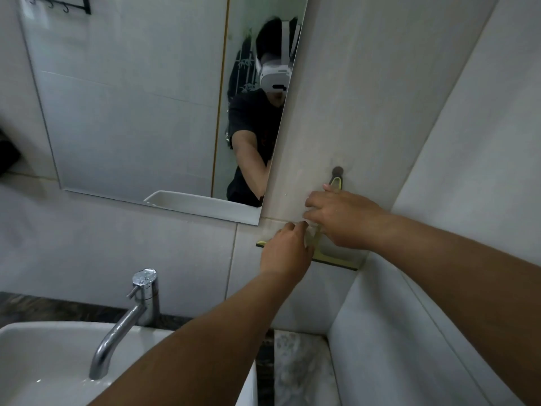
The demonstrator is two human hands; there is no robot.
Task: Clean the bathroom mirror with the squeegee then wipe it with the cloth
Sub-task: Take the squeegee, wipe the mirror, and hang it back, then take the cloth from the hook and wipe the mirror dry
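A yellow-green squeegee (336, 260) hangs by its handle loop from a dark wall hook (337, 171) on the tiled wall, right of the mirror (131, 112). Its dark blade runs level below my hands. My right hand (342, 218) is closed around the squeegee's handle, covering most of it. My left hand (285, 250) touches the squeegee near the left half of the blade; its fingers curl against it. No cloth is in view.
A white basin (44, 361) with a chrome tap (131, 315) sits at the lower left. A marble ledge (301, 370) lies below the squeegee, and a tiled wall (468, 142) closes in on the right. A black hook rack (58, 4) hangs at the top left.
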